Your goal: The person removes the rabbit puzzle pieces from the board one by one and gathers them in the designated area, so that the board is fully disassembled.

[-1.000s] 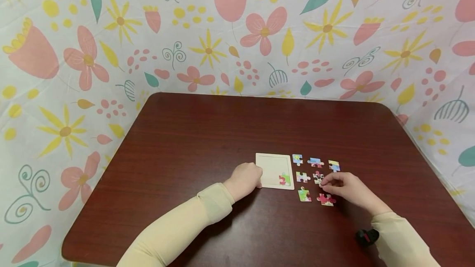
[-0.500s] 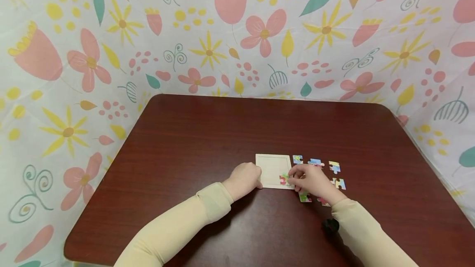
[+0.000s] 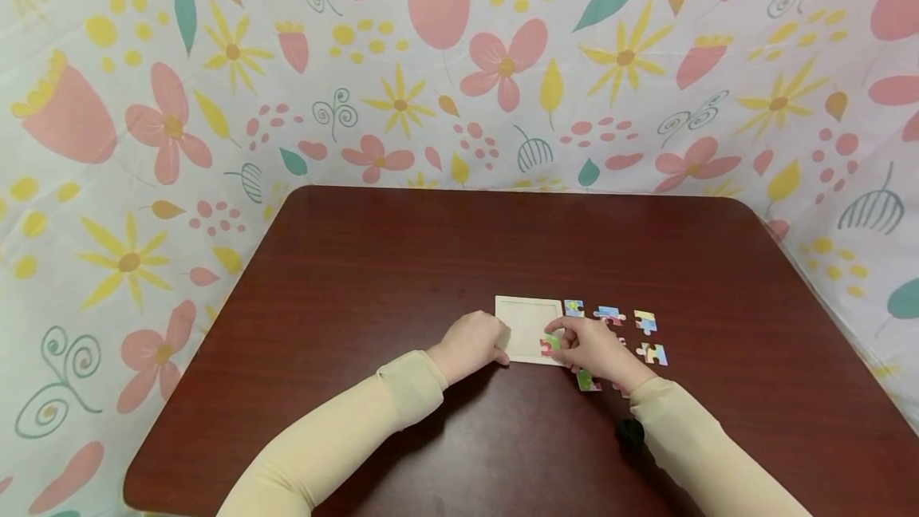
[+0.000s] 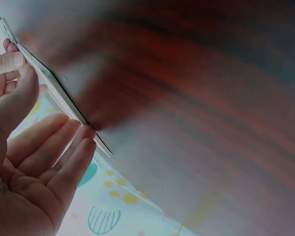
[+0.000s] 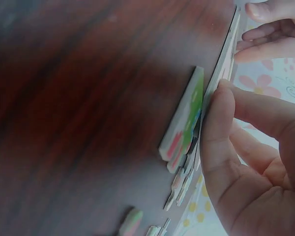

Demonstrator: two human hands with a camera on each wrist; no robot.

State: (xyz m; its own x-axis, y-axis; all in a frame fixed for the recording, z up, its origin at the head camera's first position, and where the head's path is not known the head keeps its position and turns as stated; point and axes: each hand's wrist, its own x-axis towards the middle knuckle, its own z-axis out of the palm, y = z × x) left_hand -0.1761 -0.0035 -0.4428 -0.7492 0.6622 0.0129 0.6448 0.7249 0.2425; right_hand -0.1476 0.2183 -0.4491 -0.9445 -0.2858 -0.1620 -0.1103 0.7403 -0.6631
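Observation:
A pale square puzzle tray (image 3: 522, 324) lies on the table with a red-and-green puzzle piece (image 3: 550, 345) in its near right corner. My left hand (image 3: 471, 339) grips the tray's left side, its thumb at the near corner. In the left wrist view, the fingertips (image 4: 90, 129) meet the tray's thin edge. Over the tray's right edge, my right hand (image 3: 594, 349) pinches at the red-and-green piece with thumb and index finger. Its palm covers part of the loose pieces. The right wrist view has the right thumb (image 5: 218, 118) beside the tray edge, the fingertips' contact hidden.
Several loose puzzle pieces lie right of the tray, among them a blue-and-pink one (image 3: 609, 315), a yellow-and-blue one (image 3: 644, 321) and a green one (image 3: 588, 380). The brown table (image 3: 402, 262) ends at a flower-patterned cloth (image 3: 445, 78) behind.
My right hand has moved left from the loose pieces to the tray's near right corner, uncovering a piece at the right. My left hand stays on the tray.

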